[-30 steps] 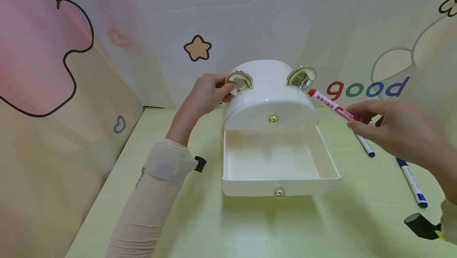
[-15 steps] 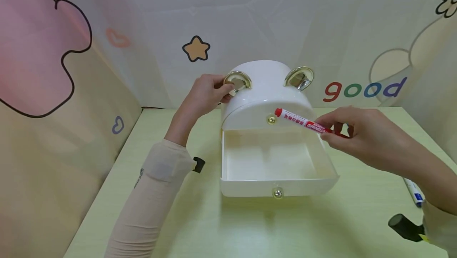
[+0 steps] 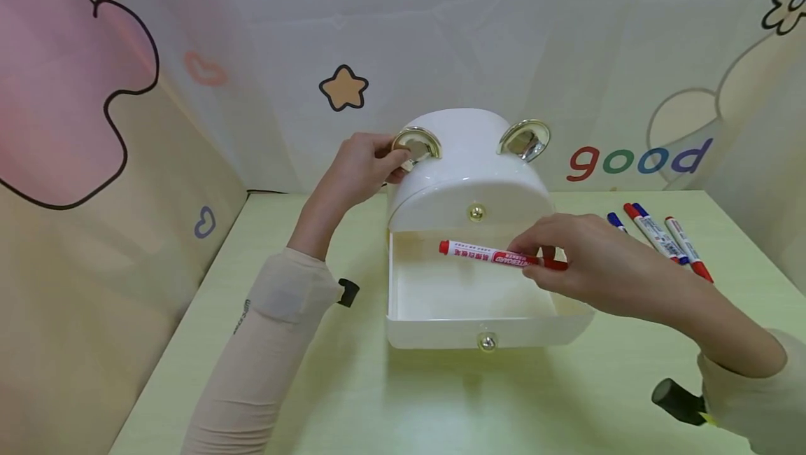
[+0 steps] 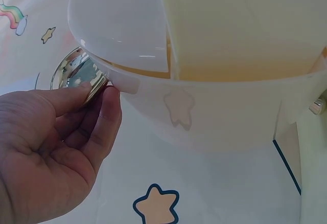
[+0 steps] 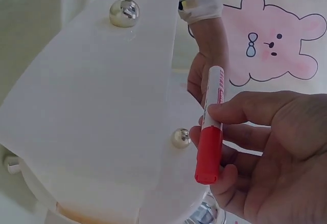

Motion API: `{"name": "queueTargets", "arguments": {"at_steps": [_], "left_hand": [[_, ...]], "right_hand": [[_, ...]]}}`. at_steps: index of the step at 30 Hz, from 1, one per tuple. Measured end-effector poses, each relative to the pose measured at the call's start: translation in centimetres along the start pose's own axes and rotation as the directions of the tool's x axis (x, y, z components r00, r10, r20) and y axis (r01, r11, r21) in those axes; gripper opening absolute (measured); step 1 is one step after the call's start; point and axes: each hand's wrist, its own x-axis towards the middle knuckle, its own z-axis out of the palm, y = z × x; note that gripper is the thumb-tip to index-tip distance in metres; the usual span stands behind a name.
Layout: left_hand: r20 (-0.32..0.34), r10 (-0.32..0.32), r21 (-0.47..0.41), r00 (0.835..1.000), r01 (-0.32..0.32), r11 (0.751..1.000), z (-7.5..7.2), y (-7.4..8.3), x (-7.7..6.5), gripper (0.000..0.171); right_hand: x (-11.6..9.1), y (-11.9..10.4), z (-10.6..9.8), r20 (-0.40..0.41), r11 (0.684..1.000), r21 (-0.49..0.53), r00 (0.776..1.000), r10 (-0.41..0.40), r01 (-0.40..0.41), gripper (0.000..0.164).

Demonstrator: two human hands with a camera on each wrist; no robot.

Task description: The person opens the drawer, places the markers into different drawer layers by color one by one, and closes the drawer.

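Note:
A white drawer box (image 3: 469,147) with two gold ear-shaped pieces stands on the table, its lower drawer (image 3: 488,334) pulled out and the inside bare. My left hand (image 3: 368,168) pinches the left gold ear (image 3: 418,143); the left wrist view shows thumb and fingers on that ear (image 4: 79,75). Over the open drawer, my right hand (image 3: 579,259) holds a red whiteboard marker (image 3: 478,252) between thumb and fingers, roughly level, its tip end to the left. Up close in the right wrist view, the marker's red cap (image 5: 208,155) faces the camera.
Several red and blue markers (image 3: 658,232) lie on the table to the right of the box. Behind it hangs a printed cloth (image 3: 283,91) with a star and the word "good". A gold knob (image 3: 488,341) sticks out from the drawer front.
My right hand has carried the red marker left and down, from beside the box to over the open drawer. Markers at the right have come into sight. My left hand stays on the ear.

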Motion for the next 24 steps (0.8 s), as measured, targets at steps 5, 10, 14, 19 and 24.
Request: {"name": "queueTargets", "arguments": {"at_steps": [5, 10, 14, 19, 24], "left_hand": [[0.0, 0.005, -0.008, 1.0, -0.005, 1.0, 0.0, -0.1, 0.1, 0.021], [0.003, 0.009, -0.011, 1.0, -0.009, 1.0, 0.0, -0.1, 0.1, 0.02], [-0.001, 0.02, -0.007, 1.0, -0.02, 1.0, 0.0, -0.2, 0.1, 0.02], [0.002, 0.027, -0.007, 1.0, -0.027, 1.0, -0.1, -0.2, 0.1, 0.021], [0.004, 0.022, 0.0, 1.0, -0.022, 1.0, -0.1, -0.2, 0.0, 0.021]], "right_hand": [[0.5, -0.1, 0.9, 0.044, 1.0, 0.031, 0.999, -0.001, 0.0, 0.024], [0.9, 0.1, 1.6, 0.076, 0.999, 0.015, 0.997, -0.03, 0.029, 0.021], [1.1, 0.1, 2.1, 0.102, 0.999, 0.007, 0.994, -0.042, 0.042, 0.021], [1.4, 0.1, 2.8, 0.162, 0.999, 0.004, 0.985, -0.051, 0.051, 0.02], [1.7, 0.2, 3.4, 0.209, 0.998, 0.011, 0.976, -0.056, 0.055, 0.021]]}}
